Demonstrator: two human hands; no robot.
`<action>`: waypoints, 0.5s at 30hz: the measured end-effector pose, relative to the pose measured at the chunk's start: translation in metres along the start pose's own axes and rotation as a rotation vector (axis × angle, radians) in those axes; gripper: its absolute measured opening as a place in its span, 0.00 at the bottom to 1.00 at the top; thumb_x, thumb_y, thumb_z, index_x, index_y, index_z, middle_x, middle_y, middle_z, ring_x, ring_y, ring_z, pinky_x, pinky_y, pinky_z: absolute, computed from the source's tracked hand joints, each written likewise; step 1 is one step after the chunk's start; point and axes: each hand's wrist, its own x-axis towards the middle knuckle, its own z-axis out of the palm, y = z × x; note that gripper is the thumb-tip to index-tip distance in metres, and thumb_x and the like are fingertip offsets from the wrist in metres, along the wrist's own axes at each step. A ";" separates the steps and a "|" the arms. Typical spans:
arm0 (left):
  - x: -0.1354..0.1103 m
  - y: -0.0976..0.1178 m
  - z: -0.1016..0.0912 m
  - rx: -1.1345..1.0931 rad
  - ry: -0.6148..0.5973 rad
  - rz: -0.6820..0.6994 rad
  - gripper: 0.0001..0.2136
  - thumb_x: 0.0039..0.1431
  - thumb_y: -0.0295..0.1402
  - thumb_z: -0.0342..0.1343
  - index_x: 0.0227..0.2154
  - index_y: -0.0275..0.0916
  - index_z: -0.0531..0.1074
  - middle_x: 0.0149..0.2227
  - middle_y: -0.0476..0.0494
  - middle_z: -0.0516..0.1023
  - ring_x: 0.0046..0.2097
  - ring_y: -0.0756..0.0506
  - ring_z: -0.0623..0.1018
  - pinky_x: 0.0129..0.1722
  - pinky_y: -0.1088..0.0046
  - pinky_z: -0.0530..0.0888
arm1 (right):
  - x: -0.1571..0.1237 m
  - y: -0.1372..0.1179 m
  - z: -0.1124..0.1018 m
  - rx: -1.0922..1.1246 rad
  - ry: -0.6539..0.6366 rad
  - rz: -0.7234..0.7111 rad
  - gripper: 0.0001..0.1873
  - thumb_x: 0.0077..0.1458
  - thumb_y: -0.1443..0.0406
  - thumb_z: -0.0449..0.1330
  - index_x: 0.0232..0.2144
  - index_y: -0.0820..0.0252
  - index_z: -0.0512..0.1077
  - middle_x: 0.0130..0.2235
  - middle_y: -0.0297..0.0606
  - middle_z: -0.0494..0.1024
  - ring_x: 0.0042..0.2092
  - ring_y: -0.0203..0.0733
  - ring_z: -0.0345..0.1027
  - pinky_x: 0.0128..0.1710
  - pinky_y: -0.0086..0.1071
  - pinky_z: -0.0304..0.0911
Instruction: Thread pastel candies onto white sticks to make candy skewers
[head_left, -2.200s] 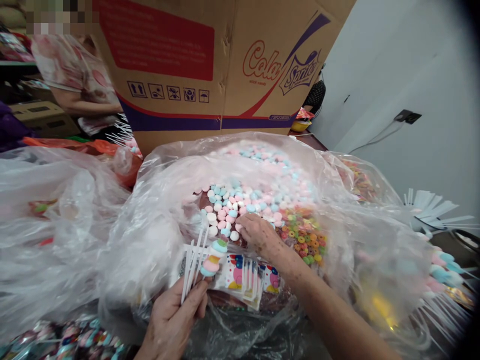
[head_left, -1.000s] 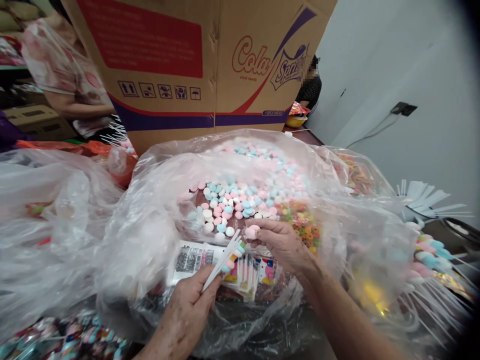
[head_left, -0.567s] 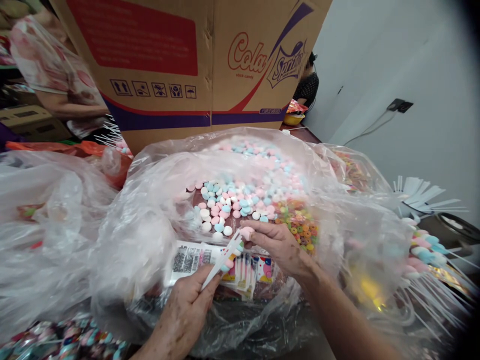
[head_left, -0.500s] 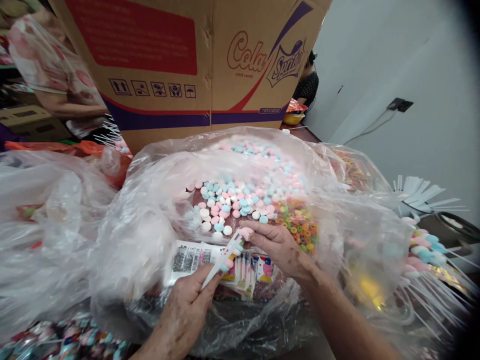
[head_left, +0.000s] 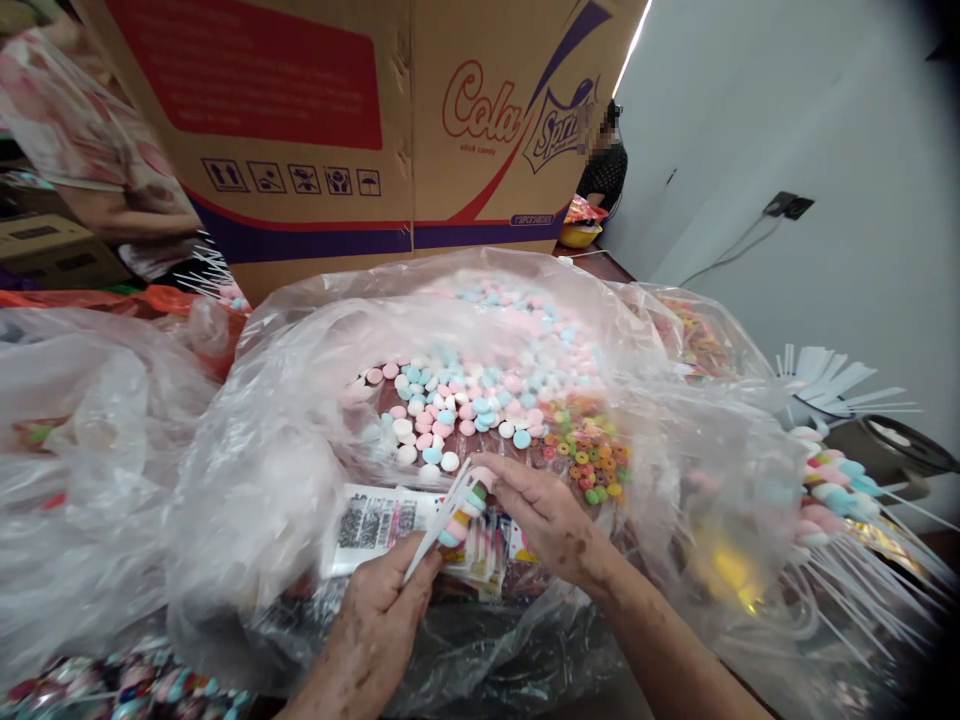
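My left hand (head_left: pixel 390 600) is closed around the lower end of a white flat stick (head_left: pixel 435 530), which slants up and to the right. Along its right side sits a row of pink, blue, yellow and green candies (head_left: pixel 459 522). At the stick's upper end my right hand (head_left: pixel 536 510) pinches a pink candy (head_left: pixel 484 477), partly hidden by the fingers. Just beyond lie loose pink, white and blue candies (head_left: pixel 446 412), with small coloured ring candies (head_left: pixel 596 455) to their right. Printed packets (head_left: pixel 382 525) lie beneath my hands.
A large cardboard box (head_left: pixel 300 130) stands behind the clear plastic bag (head_left: pixel 285 450) around the candies. At right are finished candy sticks (head_left: pixel 829 490) and a bundle of white sticks (head_left: pixel 840 380). Wrapped candies (head_left: pixel 127 680) lie at lower left. One person (head_left: pixel 97 160) is at left, another (head_left: pixel 604 170) behind the box.
My right fingers have closed in over the pink candy at the stick's top. The stick has turned a little, showing more of the candy row. The view has shifted slightly.
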 end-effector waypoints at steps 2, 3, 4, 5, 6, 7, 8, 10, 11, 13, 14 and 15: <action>0.000 0.001 0.002 -0.001 0.023 -0.026 0.16 0.62 0.45 0.51 0.32 0.38 0.78 0.20 0.55 0.60 0.25 0.48 0.59 0.25 0.73 0.55 | -0.002 0.000 0.004 -0.058 -0.002 -0.059 0.19 0.67 0.64 0.48 0.53 0.58 0.73 0.51 0.43 0.80 0.51 0.43 0.74 0.53 0.36 0.69; 0.000 0.002 0.003 0.003 0.032 -0.037 0.16 0.61 0.44 0.51 0.29 0.39 0.77 0.20 0.55 0.60 0.25 0.48 0.59 0.25 0.73 0.55 | -0.002 0.001 0.006 -0.088 -0.008 -0.080 0.18 0.67 0.65 0.48 0.52 0.58 0.73 0.50 0.44 0.80 0.50 0.43 0.74 0.52 0.35 0.69; 0.000 0.003 0.004 0.008 0.041 -0.044 0.15 0.61 0.44 0.52 0.28 0.39 0.76 0.19 0.55 0.60 0.25 0.48 0.59 0.25 0.73 0.55 | -0.003 0.002 0.008 -0.113 -0.018 -0.089 0.18 0.67 0.65 0.47 0.50 0.58 0.74 0.48 0.44 0.80 0.48 0.42 0.74 0.51 0.35 0.69; 0.000 0.003 0.005 0.013 0.051 -0.046 0.15 0.60 0.44 0.52 0.26 0.40 0.75 0.19 0.55 0.60 0.25 0.48 0.60 0.25 0.73 0.55 | -0.003 0.003 0.010 -0.132 -0.027 -0.092 0.17 0.67 0.66 0.47 0.48 0.58 0.74 0.46 0.44 0.80 0.46 0.42 0.74 0.49 0.35 0.69; 0.000 0.004 0.006 0.014 0.062 -0.043 0.15 0.60 0.44 0.53 0.25 0.40 0.74 0.19 0.55 0.60 0.25 0.47 0.60 0.26 0.73 0.55 | -0.004 0.004 0.012 -0.143 -0.034 -0.090 0.17 0.67 0.66 0.46 0.45 0.59 0.74 0.44 0.44 0.79 0.45 0.42 0.74 0.48 0.35 0.70; 0.000 0.004 0.007 0.013 0.072 -0.037 0.15 0.60 0.44 0.52 0.24 0.40 0.73 0.19 0.55 0.61 0.25 0.47 0.60 0.26 0.73 0.55 | -0.004 0.004 0.013 -0.144 -0.033 -0.092 0.16 0.67 0.66 0.46 0.43 0.59 0.74 0.42 0.44 0.79 0.44 0.42 0.74 0.48 0.34 0.69; 0.000 0.004 0.008 0.009 0.076 -0.032 0.15 0.60 0.44 0.52 0.23 0.40 0.72 0.18 0.55 0.61 0.25 0.47 0.61 0.26 0.73 0.55 | -0.004 0.004 0.014 -0.137 -0.031 -0.089 0.16 0.67 0.66 0.46 0.42 0.59 0.74 0.42 0.43 0.79 0.44 0.42 0.73 0.47 0.34 0.69; 0.001 0.005 0.008 -0.017 0.066 -0.029 0.16 0.59 0.44 0.53 0.21 0.40 0.70 0.18 0.55 0.61 0.24 0.47 0.61 0.26 0.73 0.56 | -0.005 0.001 0.013 -0.103 -0.015 -0.076 0.17 0.67 0.65 0.46 0.44 0.58 0.74 0.42 0.43 0.79 0.45 0.42 0.73 0.48 0.34 0.69; 0.001 0.006 0.008 -0.034 0.062 -0.028 0.16 0.59 0.45 0.53 0.21 0.41 0.69 0.18 0.55 0.61 0.24 0.48 0.61 0.25 0.73 0.56 | -0.005 -0.001 0.012 -0.081 -0.005 -0.063 0.17 0.67 0.65 0.47 0.46 0.58 0.74 0.44 0.43 0.80 0.46 0.42 0.74 0.48 0.34 0.69; 0.003 0.008 0.007 -0.068 0.075 -0.015 0.17 0.59 0.45 0.54 0.20 0.41 0.67 0.17 0.55 0.61 0.23 0.48 0.61 0.25 0.73 0.56 | -0.005 -0.007 0.009 -0.016 0.008 -0.011 0.18 0.66 0.63 0.48 0.50 0.58 0.74 0.47 0.42 0.80 0.48 0.43 0.74 0.50 0.35 0.68; 0.004 0.010 0.006 -0.088 0.093 0.001 0.18 0.59 0.45 0.54 0.19 0.41 0.67 0.17 0.55 0.61 0.23 0.48 0.61 0.25 0.73 0.56 | -0.006 -0.010 0.007 0.033 0.012 0.028 0.18 0.66 0.62 0.50 0.52 0.57 0.74 0.48 0.42 0.80 0.49 0.43 0.74 0.51 0.36 0.67; 0.005 0.012 0.006 -0.106 0.108 0.023 0.18 0.59 0.45 0.54 0.17 0.41 0.66 0.17 0.55 0.61 0.23 0.49 0.61 0.25 0.73 0.57 | -0.006 -0.012 0.006 0.100 0.027 0.073 0.18 0.66 0.61 0.51 0.52 0.57 0.74 0.50 0.41 0.80 0.50 0.43 0.74 0.53 0.37 0.67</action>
